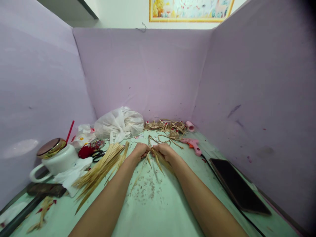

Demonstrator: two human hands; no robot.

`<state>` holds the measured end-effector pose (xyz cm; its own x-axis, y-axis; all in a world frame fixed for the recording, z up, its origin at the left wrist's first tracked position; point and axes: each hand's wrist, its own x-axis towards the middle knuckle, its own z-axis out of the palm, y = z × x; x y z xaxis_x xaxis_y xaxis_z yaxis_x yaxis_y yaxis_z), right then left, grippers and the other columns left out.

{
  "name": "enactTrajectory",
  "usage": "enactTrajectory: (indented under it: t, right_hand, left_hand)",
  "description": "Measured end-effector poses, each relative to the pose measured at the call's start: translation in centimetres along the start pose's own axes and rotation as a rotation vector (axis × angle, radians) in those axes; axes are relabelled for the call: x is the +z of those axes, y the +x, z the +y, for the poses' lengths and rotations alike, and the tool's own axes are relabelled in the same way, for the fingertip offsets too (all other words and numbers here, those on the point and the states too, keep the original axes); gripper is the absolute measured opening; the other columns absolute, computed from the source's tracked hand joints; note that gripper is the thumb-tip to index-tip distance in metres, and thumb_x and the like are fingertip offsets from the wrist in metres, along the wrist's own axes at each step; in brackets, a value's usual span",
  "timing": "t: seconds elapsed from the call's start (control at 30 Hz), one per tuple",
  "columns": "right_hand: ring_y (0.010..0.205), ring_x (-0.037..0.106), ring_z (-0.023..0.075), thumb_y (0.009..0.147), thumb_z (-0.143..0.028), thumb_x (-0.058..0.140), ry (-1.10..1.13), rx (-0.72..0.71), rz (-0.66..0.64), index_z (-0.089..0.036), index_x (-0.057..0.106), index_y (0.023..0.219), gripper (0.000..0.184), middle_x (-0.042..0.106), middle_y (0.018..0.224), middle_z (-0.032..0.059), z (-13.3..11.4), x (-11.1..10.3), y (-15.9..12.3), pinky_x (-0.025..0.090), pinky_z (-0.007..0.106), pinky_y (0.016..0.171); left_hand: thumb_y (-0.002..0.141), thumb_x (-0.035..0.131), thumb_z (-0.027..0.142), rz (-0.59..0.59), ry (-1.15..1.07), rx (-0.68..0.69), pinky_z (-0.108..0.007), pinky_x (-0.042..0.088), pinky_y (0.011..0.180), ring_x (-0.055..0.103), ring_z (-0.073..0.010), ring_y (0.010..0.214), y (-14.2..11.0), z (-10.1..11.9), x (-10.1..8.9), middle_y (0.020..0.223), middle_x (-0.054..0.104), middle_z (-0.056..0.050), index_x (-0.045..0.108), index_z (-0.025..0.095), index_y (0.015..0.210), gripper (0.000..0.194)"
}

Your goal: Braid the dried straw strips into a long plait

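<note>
My left hand (141,150) and my right hand (165,151) meet over the middle of the green table. Both are closed, fingers pinching dry straw strands (157,160) between them. Loose strand ends fan out below the hands toward me. Just beyond, a thin braided straw cord (149,139) runs away from the grip and curves to the right. The exact finger hold is partly hidden behind the knuckles. Left of my left forearm lies a thick bundle of loose straw (105,164).
At left stand a white mug (61,160) with a lid, a hammer (45,190) and black scissors (98,156). A plastic bag (120,121) and finished braids (172,126) line the back. Rightward lie a pink glue gun (194,144) and a dark tablet (237,184).
</note>
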<state>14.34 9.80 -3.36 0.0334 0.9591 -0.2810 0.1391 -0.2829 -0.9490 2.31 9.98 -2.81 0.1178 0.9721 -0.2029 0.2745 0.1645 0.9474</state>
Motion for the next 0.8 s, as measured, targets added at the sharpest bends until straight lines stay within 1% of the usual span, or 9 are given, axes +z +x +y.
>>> enactTrajectory:
  t: [0.13,0.2,0.27,0.4,0.5,0.6,0.7,0.8]
  right_hand:
    - [0.043,0.055,0.0112,0.076,-0.015,0.048,0.039,0.122,-0.091,-0.01,0.053,0.062,0.016,0.059,0.052,0.0047,-0.4,0.0,-0.3,0.047,0.023,0.047]
    - [0.043,0.054,0.0106,0.076,-0.013,0.046,0.041,0.145,-0.118,-0.01,0.053,0.06,0.018,0.058,0.051,0.0043,-0.6,0.1,-0.6,0.048,0.023,0.048]
    - [0.041,0.052,0.01,0.075,-0.011,0.046,0.028,0.144,-0.111,-0.011,0.052,0.059,0.017,0.055,0.048,0.0029,-0.7,0.2,-0.6,0.047,0.023,0.047]
    - [0.035,0.044,0.0076,0.068,-0.008,0.052,-0.041,0.092,-0.038,-0.012,0.049,0.055,0.014,0.047,0.039,-0.0018,-0.7,0.6,-0.3,0.042,0.02,0.041]
    - [0.031,0.037,0.0062,0.063,-0.007,0.053,-0.135,0.044,0.017,-0.013,0.05,0.049,0.016,0.042,0.034,-0.0027,-0.5,0.7,0.2,0.032,0.018,0.035]
    - [0.031,0.032,0.0064,0.056,-0.005,0.055,-0.244,-0.001,0.085,-0.013,0.05,0.043,0.016,0.036,0.029,-0.0033,-0.2,0.7,0.8,0.023,0.02,0.033]
    - [0.034,0.032,0.0067,0.051,-0.005,0.056,-0.301,-0.073,0.146,-0.013,0.052,0.044,0.011,0.035,0.031,-0.0044,0.2,0.5,1.3,0.02,0.02,0.035]
    - [0.036,0.031,0.0063,0.051,-0.009,0.055,-0.306,-0.13,0.15,-0.014,0.052,0.044,0.009,0.036,0.034,-0.0047,0.8,0.5,1.4,0.02,0.02,0.037]
  left_hand:
    - [0.055,0.046,0.011,0.004,0.003,-0.008,-0.019,0.012,0.033,0.023,-0.0032,0.028,0.2,-0.1,0.1,0.033,0.029,0.007,0.035,0.016,0.043,0.018]
    - [0.055,0.046,0.012,0.005,0.004,-0.01,-0.019,0.012,0.033,0.024,-0.0032,0.028,0.3,-0.2,0.1,0.034,0.029,0.007,0.035,0.016,0.044,0.017]
    - [0.055,0.045,0.011,0.004,0.008,-0.008,-0.019,0.013,0.033,0.023,-0.0031,0.029,0.4,-0.3,0.1,0.034,0.028,0.007,0.035,0.016,0.044,0.015]
    - [0.054,0.044,0.011,0.0,0.03,0.002,-0.019,0.012,0.033,0.023,-0.0037,0.029,0.5,-0.5,0.0,0.033,0.027,0.007,0.039,0.016,0.045,0.011]
    - [0.054,0.044,0.011,0.004,0.058,0.006,-0.019,0.012,0.033,0.024,-0.0043,0.029,0.6,-0.6,0.1,0.032,0.029,0.006,0.041,0.015,0.046,0.009]
    - [0.053,0.044,0.01,0.012,0.093,0.001,-0.02,0.012,0.033,0.023,-0.0047,0.029,0.5,-0.5,0.1,0.031,0.028,0.006,0.041,0.015,0.046,0.01]
    - [0.054,0.045,0.01,0.011,0.132,-0.005,-0.02,0.014,0.034,0.024,-0.0049,0.029,0.4,-0.4,0.1,0.031,0.028,0.006,0.041,0.016,0.046,0.01]
    - [0.056,0.046,0.011,0.008,0.178,0.006,-0.02,0.015,0.034,0.024,-0.0051,0.029,0.3,-0.3,0.0,0.031,0.028,0.006,0.042,0.015,0.047,0.011]
